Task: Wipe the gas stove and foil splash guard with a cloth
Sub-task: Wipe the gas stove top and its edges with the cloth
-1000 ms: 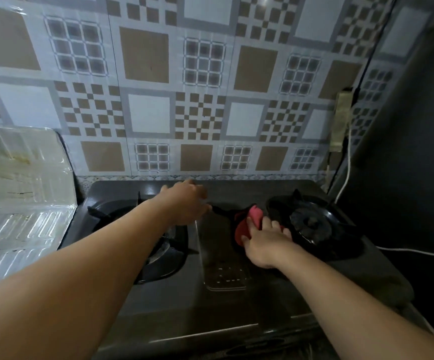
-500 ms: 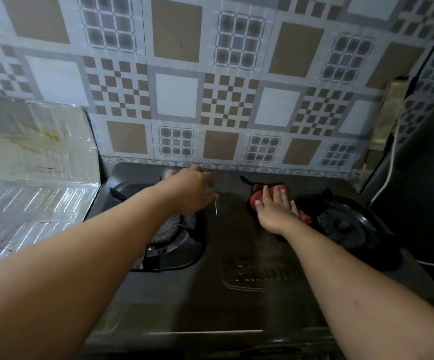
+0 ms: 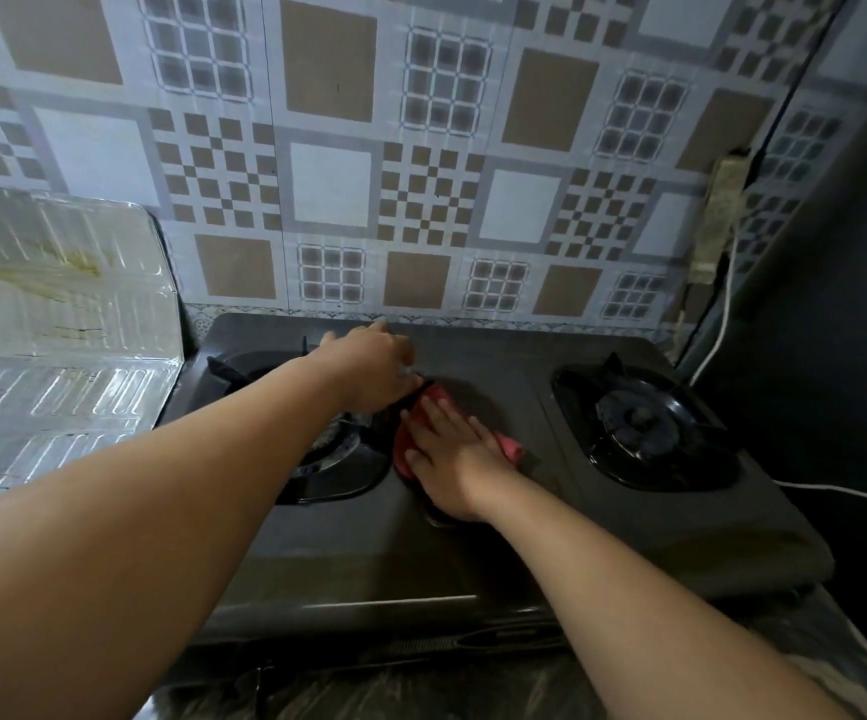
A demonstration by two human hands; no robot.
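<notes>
From the head view, the right hand [image 3: 452, 459] lies flat, fingers spread, pressing one red cloth [image 3: 507, 443] onto the middle of the gas stove [image 3: 473, 543], between its two burners. The left hand [image 3: 374, 371] hovers loosely curled over the left burner [image 3: 327, 459], gripping nothing. The cloth looks soft, light, best pressed palm-down. One foil splash guard [image 3: 57, 324] stands left, thin, easily dented.

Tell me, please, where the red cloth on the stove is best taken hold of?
Probably the corner of the red cloth sticking out to the right of the right hand. It lies flat on the gas stove, so pinch it from above; the left edge sits against the left burner.
</notes>
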